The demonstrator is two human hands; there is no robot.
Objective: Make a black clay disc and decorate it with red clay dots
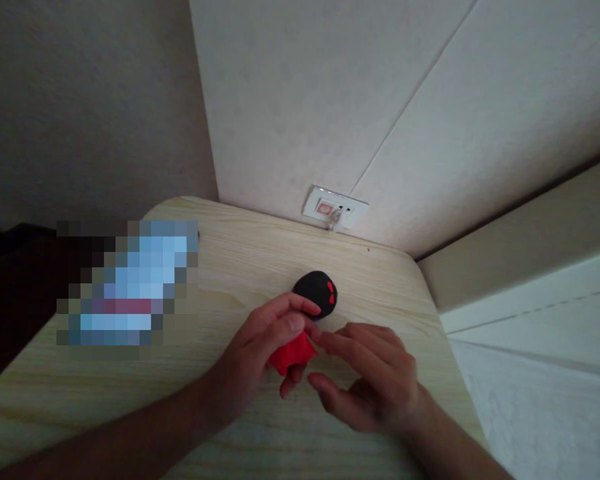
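My left hand (263, 340) is closed around a soft red lump that looks like modelling clay (293, 353), its thumb on top and fingers beneath. The lump is flattened, with an uneven lower edge. From the right comes my right hand (370, 373), its thumb and index finger apart. Its index fingertip is at the lump's right edge, close to my left fingertips; whether it presses on it I cannot tell. Just beyond my left fingers lies a rounded black piece (310, 287) with small red shapes on its right side. My left hand partly hides the black piece's near edge.
Both hands are over a light wood-grain table (235, 267). To the left lies a blurred-out bluish object (145, 280), perhaps a screen. A wall socket (335, 207) with a plug in it sits just above the table's back edge. A pale panel (540, 287) stands at the right.
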